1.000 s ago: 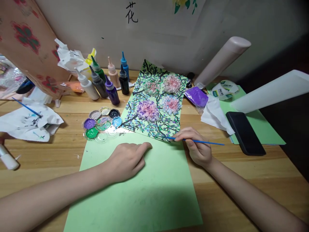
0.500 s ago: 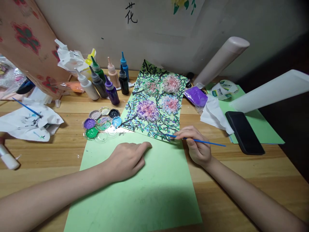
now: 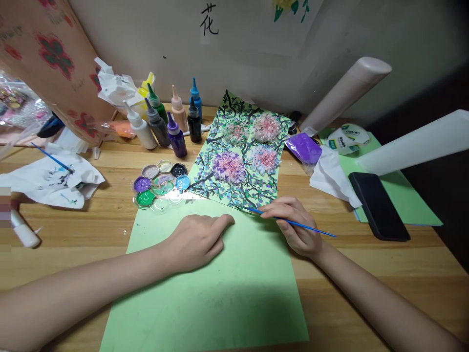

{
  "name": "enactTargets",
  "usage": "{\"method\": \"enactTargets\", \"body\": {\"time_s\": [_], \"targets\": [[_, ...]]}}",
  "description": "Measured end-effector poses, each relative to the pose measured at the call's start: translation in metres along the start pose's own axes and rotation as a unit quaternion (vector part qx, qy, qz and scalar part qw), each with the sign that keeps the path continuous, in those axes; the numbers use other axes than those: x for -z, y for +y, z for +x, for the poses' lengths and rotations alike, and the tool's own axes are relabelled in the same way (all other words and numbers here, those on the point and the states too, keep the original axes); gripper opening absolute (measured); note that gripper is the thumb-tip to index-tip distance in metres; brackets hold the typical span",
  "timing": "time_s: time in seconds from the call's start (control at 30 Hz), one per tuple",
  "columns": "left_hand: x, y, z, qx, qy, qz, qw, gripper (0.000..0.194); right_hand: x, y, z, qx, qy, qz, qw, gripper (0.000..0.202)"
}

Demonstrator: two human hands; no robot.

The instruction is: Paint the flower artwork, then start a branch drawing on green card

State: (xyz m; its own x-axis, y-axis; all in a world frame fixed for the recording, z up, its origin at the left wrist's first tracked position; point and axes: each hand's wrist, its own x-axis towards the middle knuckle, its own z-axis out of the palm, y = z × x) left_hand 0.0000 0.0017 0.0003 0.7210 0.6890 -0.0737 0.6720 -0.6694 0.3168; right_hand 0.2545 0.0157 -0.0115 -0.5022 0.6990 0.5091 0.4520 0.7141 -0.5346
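A thin blue brush [image 3: 308, 226] is pinched in my right hand [image 3: 293, 226], its tip at the lower edge of a painted green sheet [image 3: 216, 192]. That sheet bears dark branches, small leaves and several fluffy flowers in pink, purple, green and blue. My left hand [image 3: 200, 242] rests on a plain green sheet [image 3: 220, 313] below the painting, its fingers curled and the index finger pointing right; whatever might be under the fingers is hidden. A flower-shaped palette [image 3: 163, 186] with purple, green, blue and black paint lies left of the painting.
Paint bottles [image 3: 177, 137] stand behind the palette. Stained tissue [image 3: 54, 178] with another blue brush lies at the left. On the right are a purple packet [image 3: 304, 147], a white tissue [image 3: 331, 176], a black phone [image 3: 379, 205] and a white roll [image 3: 417, 142].
The whole view has shifted slightly, with most things now further right. My right hand and the brush have moved a little left and down relative to the painting. My left hand keeps its pose.
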Motion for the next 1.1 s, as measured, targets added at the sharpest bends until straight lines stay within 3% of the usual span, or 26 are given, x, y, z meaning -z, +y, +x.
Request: {"method": "enactTargets", "body": {"time_s": [0.63,0.9,1.1], "targets": [[-0.001,0.0,-0.001,0.002,0.007,0.008,1.0,0.028,-0.001,-0.001,0.0,-0.023,0.012,0.02,0.999,0.025],[0.0,0.0,0.0,0.003,0.004,0.005,1.0,0.027,-0.005,0.009,-0.003,-0.123,0.216,0.117,0.961,0.027],[-0.001,0.0,-0.001,-0.004,0.011,0.008,1.0,0.026,-0.003,0.01,-0.003,-0.132,0.158,0.127,0.97,0.027]]}}
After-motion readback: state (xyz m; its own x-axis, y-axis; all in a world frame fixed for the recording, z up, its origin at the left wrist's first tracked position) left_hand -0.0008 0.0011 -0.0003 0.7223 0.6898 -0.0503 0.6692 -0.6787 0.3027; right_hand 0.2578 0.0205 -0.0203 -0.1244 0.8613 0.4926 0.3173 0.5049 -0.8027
